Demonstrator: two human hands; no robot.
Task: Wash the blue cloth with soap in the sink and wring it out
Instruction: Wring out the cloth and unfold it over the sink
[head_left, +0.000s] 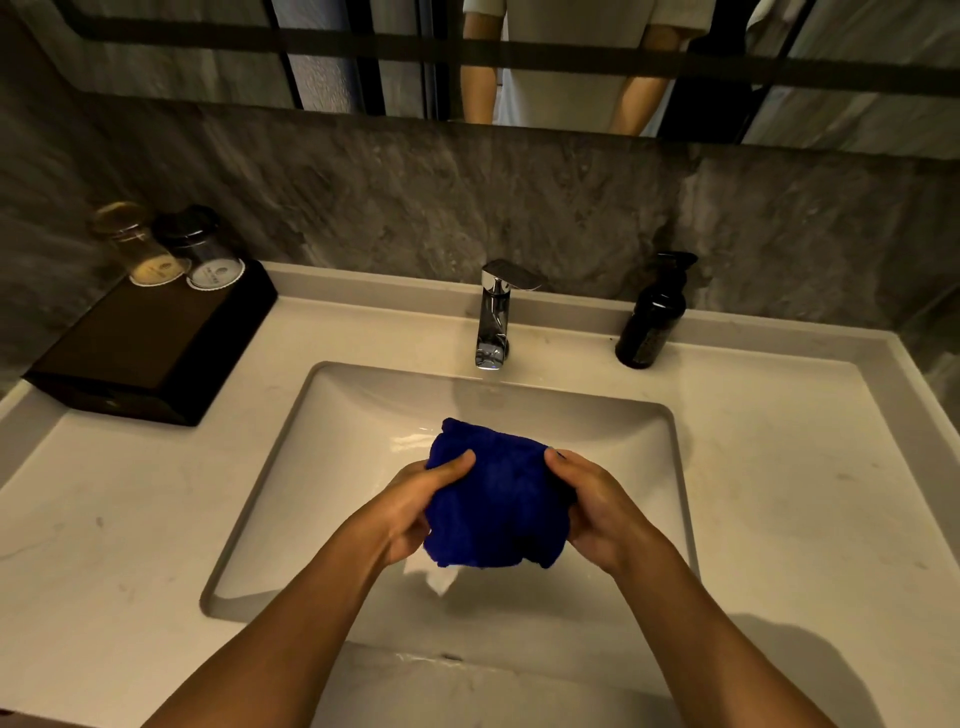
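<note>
Pale stone countertop (779, 493) surrounds a rectangular white sink (363, 415) set below a grey marbled wall, and I see two bare hands meeting over the basin. My left hand (415, 512) curls around the left side of the blue cloth (496, 499), thumb pressed on top and fingers tucked underneath. My right hand (597, 512) grips the right side the same way, thumb on top. Both hands are closed on the fabric, not flat or loose. One cloth is present, bunched into a thick wad held above the basin floor, a little nearer the front edge than the faucet. Its long axis runs roughly away from me, toward one chrome faucet (496, 317) at the back rim. One dark pump bottle (654, 314) stands right of the faucet. Two capped jars (171, 249) sit on one dark box (150, 348) at the far left
</note>
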